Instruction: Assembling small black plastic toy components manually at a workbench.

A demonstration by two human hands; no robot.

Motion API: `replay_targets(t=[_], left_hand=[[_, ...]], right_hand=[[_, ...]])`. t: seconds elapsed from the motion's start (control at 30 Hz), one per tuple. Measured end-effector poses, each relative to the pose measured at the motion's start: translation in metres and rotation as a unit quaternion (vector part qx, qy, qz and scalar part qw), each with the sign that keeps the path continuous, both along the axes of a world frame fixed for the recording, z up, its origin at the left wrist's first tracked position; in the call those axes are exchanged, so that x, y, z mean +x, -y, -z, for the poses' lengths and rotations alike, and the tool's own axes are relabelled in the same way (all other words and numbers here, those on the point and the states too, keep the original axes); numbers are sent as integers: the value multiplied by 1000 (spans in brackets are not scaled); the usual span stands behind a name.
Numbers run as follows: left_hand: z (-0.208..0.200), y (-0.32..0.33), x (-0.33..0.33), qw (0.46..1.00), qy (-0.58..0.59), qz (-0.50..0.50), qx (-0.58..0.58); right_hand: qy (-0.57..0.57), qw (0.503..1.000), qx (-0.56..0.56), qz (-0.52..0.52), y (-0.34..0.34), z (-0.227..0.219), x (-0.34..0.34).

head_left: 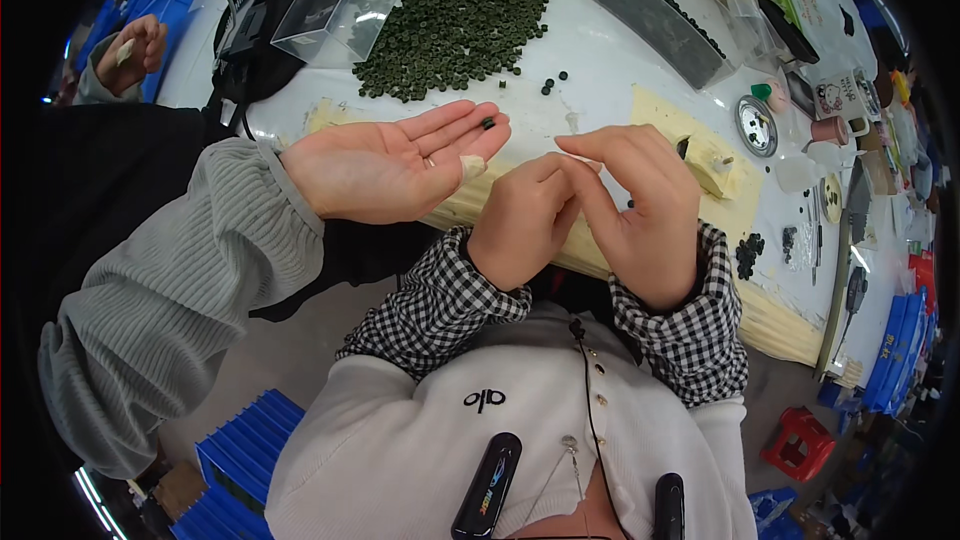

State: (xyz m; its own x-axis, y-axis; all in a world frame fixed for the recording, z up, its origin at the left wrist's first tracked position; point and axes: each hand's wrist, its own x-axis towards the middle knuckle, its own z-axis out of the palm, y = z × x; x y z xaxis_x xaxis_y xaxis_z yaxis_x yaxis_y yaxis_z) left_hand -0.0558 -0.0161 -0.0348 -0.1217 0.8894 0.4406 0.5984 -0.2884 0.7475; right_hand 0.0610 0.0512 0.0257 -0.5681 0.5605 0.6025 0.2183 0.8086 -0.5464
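Note:
My left hand and my right hand meet in front of my chest at the table's near edge. The left one is closed, its fingers curled inward. On the right one, thumb and forefinger come together against the left fingertips. Whatever lies between them is hidden or too small to name. Just left of my hands, a co-worker's open hand reaches in palm up from a grey ribbed sleeve. A small dark green bead rests on its fingertips, and a pale finger cot covers its thumb tip.
A large pile of dark green beads covers the far table, beside a clear plastic box. Right of it stand a clear bin of dark pieces, a yellow block and a round metal dish. Another hand shows far left.

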Motion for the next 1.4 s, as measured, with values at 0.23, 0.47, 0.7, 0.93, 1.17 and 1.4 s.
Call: replay_targets(t=[0.23, 0.47, 0.7, 0.93, 1.17, 1.4], left_hand=[[6, 3, -4, 992, 127, 22, -1], [16, 6, -10, 998, 69, 9, 8], [-18, 17, -23, 772, 602, 175, -104], [-13, 5, -4, 633, 681, 289, -227], [-7, -4, 14, 530, 744, 311, -263], [-2, -12, 24, 507, 735, 362, -268]], right_hand=[[30, 1000, -6, -6, -7, -7, -43], [136, 991, -5, 1, -10, -13, -60], [27, 998, 60, -24, -12, -29, 8], [54, 990, 130, -29, -2, -19, 50], [26, 996, 87, 2, -2, -13, 73], [-33, 998, -21, 55, 13, 4, 97]])
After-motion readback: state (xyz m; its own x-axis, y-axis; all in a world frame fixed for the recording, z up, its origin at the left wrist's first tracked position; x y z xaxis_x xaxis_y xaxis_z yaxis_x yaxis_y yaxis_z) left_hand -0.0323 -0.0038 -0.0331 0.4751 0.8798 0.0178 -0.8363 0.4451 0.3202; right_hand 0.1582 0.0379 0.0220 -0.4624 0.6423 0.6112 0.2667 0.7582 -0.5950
